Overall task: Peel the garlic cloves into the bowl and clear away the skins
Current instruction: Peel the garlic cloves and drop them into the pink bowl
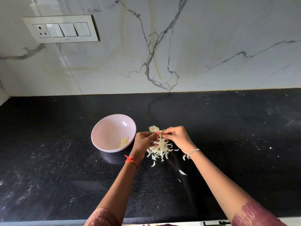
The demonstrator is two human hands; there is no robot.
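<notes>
Just the head view to go on. The person is working a bit right of the middle of the frame, over the black table (65, 160). The left hand (143, 141) is holding a small clove (160, 133) in a narrow pinch grip. The right hand (175, 137) is pinching the same clove, grip just as narrow. It looks like it's tugging at the skin, but that's too tiny to be sure.

Just left of the hands the bowl (110, 128) is sitting with only a few peeled cloves (123, 142) in the bottom. Right under the hands a pile of skins (160, 148) is lying on the table, with stray bits (182, 172) trailing toward the lower right. A bulb stub (154, 128) is peeking out just above the fingers.

My guess is the peeling is nearing its end, since I'm not spotting any other unpeeled cloves. The cleanup isn't started, though, with every skin sitting on the table.
</notes>
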